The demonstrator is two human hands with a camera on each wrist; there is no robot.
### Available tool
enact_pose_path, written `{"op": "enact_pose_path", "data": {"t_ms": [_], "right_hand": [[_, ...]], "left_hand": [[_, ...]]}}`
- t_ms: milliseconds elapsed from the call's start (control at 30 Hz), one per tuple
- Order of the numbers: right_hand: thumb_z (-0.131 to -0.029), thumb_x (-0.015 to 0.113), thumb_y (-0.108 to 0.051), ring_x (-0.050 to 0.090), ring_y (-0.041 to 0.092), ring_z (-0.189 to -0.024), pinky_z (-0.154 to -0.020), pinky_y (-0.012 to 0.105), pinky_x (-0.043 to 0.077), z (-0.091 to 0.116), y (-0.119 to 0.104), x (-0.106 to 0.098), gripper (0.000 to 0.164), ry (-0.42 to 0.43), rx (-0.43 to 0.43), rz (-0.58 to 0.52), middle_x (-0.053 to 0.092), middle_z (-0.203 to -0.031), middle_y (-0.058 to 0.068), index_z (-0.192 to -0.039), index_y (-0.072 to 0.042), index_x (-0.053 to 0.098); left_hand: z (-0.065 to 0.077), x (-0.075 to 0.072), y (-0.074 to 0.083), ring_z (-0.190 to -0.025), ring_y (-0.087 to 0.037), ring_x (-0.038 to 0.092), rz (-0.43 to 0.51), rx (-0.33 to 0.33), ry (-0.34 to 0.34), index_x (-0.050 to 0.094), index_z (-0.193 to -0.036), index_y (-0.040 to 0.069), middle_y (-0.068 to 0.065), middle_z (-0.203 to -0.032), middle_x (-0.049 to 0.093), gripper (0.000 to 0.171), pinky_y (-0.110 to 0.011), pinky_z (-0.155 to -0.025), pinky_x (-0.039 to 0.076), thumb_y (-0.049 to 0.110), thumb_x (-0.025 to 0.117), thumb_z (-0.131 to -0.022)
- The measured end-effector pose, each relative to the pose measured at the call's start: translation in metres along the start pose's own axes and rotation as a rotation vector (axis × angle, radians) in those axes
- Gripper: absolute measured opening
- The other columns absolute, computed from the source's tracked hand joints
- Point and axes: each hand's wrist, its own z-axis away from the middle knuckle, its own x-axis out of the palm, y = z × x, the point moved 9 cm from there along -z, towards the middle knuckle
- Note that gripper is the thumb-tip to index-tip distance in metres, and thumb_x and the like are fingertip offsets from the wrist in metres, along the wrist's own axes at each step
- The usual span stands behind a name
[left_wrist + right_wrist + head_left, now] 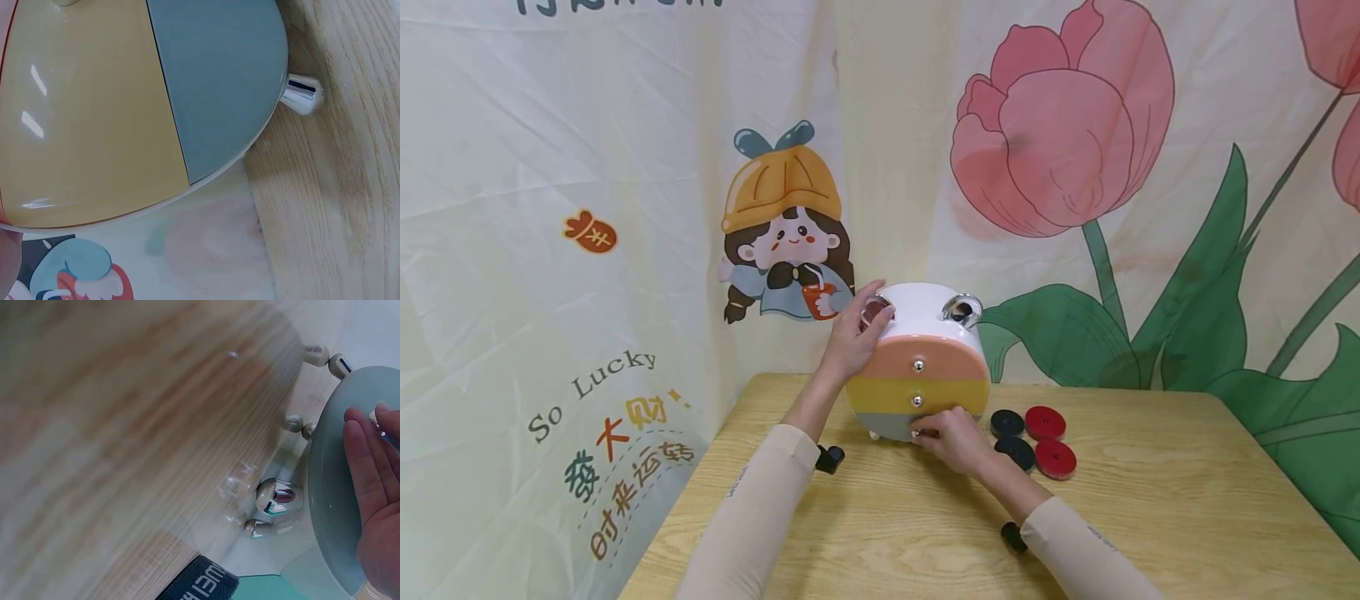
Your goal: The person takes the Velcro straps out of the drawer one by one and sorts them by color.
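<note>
A rounded white drawer box (pixel 917 305) stands on short silver feet, its front split into orange, yellow and grey-blue drawers. Two silver rings stick up from its top. My left hand (pixel 852 337) holds the left ring (pixel 877 310), thumb at the front. At the bottom, my right hand (pixel 953 437) pinches the small knob of the grey-blue drawer (pixel 880 425). That knob (pixel 374 419) shows only partly between thumb and fingers in the right wrist view. The left wrist view shows the yellow drawer (pixel 87 119) flush beside the grey-blue one, with a silver foot (pixel 302 94) below.
Right of the box, two black discs (pixel 1007 423) and two red discs (pixel 1045 423) lie flat on the wooden table (pixel 1187 483). Behind the table hangs a printed cloth (pixel 895 167) with tulips and a cartoon figure. Black wrist-camera parts show near both forearms.
</note>
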Motion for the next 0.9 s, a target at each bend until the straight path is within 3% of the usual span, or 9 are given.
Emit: {"op": "enact_pose_path", "data": {"t_ms": [900], "right_hand": [[-0.091, 0.081, -0.015, 0.063, 0.000, -0.071, -0.064, 0.018, 0.051, 0.0023, -0.0014, 0.0039, 0.009, -0.027, 0.012, 0.039, 0.079, -0.090, -0.006, -0.100, -0.016, 0.083]], "left_hand": [[-0.0006, -0.0008, -0.0001, -0.093, -0.022, 0.056, 0.002, 0.006, -0.002, 0.047, -0.152, 0.039, -0.002, -0.112, 0.066, 0.048, -0.038, -0.082, 0.047, 0.044, 0.057, -0.106]]}}
